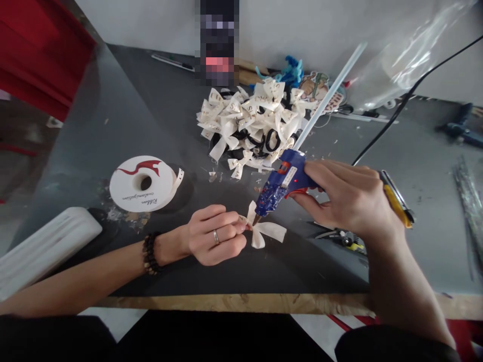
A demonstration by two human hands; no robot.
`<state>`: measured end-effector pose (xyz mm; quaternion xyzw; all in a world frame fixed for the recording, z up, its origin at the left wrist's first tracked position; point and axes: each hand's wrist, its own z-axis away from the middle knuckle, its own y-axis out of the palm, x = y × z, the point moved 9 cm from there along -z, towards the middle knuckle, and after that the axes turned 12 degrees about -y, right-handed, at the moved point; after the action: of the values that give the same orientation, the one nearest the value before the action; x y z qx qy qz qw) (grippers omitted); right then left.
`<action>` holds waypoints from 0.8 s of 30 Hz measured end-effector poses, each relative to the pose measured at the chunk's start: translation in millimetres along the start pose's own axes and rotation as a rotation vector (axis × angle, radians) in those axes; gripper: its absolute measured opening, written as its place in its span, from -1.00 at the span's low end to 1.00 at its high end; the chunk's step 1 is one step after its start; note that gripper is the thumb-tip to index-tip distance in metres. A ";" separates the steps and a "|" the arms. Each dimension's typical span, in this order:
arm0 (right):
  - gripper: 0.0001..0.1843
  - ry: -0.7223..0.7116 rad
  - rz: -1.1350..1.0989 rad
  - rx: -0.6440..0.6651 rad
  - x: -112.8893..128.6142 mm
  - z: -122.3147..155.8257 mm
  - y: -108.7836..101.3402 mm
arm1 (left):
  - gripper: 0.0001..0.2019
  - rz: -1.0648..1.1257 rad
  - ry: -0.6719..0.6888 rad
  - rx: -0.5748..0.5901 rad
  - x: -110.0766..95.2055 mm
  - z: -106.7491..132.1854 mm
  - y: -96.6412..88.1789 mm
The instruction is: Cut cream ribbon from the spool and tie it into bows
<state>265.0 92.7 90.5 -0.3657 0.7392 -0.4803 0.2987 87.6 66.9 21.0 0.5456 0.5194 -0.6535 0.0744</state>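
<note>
While the left hand [217, 235] is pinching the left side of a cream ribbon bow [273, 231] between closed fingertips, just over the front of the table [211, 281], the right hand [345, 198] is wrapping its fingers firmly around the handle of a blue glue gun [273, 188]. Its nozzle is pointing down at the bow's middle; whether they are touching, I cannot tell. A long, cloudy glue stick [332, 95] is jutting from the gun's back. Beyond the hands, a heap of bows [226, 133] and black bands [272, 140] is sitting on the dark grey top. Glue scraps are littering the surface, and a bare wooden edge [264, 303] is running along the front. Over to the left, a ribbon roll [123, 183] is lying flat. A pale wall [151, 20] is rising behind, a black cable [400, 104] is trailing across the right, clear plastic [411, 55] is slumping nearby, and red cloth [41, 55] is hanging at the far left.
</note>
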 end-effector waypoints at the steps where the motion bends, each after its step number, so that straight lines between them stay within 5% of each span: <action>1: -0.78 -0.003 0.001 0.004 0.6 0.1 1.0 | -0.79 0.012 0.004 -0.001 -1.3 0.2 -1.2; 8: -0.80 0.032 -0.030 0.021 -1.5 2.7 3.2 | -0.81 -0.002 -0.022 0.158 -4.5 0.2 9.1; 24: -0.80 0.012 -0.013 0.017 0.9 -1.0 2.5 | -0.74 0.030 0.014 0.050 -4.1 -2.5 5.0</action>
<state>263.1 93.1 88.5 -0.3653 0.7344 -0.4905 0.2943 94.1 64.7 21.6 0.5595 0.4952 -0.6612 0.0671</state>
